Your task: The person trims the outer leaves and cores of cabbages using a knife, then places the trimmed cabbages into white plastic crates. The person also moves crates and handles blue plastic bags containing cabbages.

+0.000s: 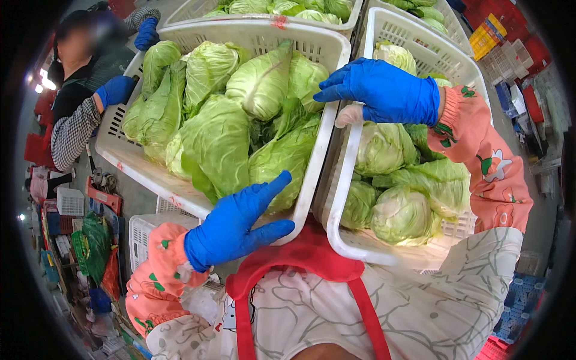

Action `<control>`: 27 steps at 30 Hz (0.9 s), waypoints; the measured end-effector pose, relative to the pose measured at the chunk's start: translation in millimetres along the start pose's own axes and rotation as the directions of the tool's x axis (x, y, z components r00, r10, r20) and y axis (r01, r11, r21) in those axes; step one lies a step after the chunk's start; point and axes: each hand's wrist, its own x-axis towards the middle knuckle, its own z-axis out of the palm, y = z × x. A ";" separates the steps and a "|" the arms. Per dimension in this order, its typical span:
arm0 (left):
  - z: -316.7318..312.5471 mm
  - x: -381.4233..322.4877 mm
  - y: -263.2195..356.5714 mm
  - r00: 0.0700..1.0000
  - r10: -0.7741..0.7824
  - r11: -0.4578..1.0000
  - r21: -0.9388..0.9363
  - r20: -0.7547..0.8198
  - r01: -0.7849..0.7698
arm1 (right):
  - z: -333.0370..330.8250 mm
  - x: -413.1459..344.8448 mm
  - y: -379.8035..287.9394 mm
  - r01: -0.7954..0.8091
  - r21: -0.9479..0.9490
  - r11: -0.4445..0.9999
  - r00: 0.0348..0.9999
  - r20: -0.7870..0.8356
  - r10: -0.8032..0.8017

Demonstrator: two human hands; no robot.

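My left hand (238,225), in a blue glove, hovers over the near edge of the left white plastic crate (148,168), fingers apart and nothing held. Right below and beyond its fingers lie pointed green cabbages (218,144), filling that crate. My right hand (378,92), also blue-gloved with a pale bare-looking thumb covering, is above the rims where the two crates meet. Its fingers point left and hold nothing visible. Under it stands the right white crate (335,220), with rounder cabbages (402,213) inside.
A co-worker (81,90) in blue gloves stands at the left crate's far left side, one hand (117,90) by its rim. More crates of cabbages (279,6) stand behind. Yellow crates (488,36) are at upper right; cluttered baskets and bags (94,247) lie at left.
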 end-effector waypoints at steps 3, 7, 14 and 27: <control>0.2 -13.2 0.7 0.987 -0.033 0.938 0.345 0.155 -0.023 | 10.3 3.8 -12.8 0.061 -0.002 0.998 0.995 -0.079 -0.061; 8.2 -21.7 -4.3 0.973 0.106 0.768 0.604 0.206 -0.212 | 31.7 20.1 -32.4 0.102 0.029 0.994 0.994 0.037 -0.103; 20.7 -30.2 -21.8 0.955 0.271 0.668 0.691 0.118 -0.275 | 50.5 35.2 -24.1 -0.103 -0.026 0.994 0.934 0.340 0.105; 21.8 -24.2 -22.9 0.951 0.267 0.665 0.684 0.157 -0.300 | -52.3 -3.6 -58.4 -0.261 0.300 0.917 0.957 0.207 0.205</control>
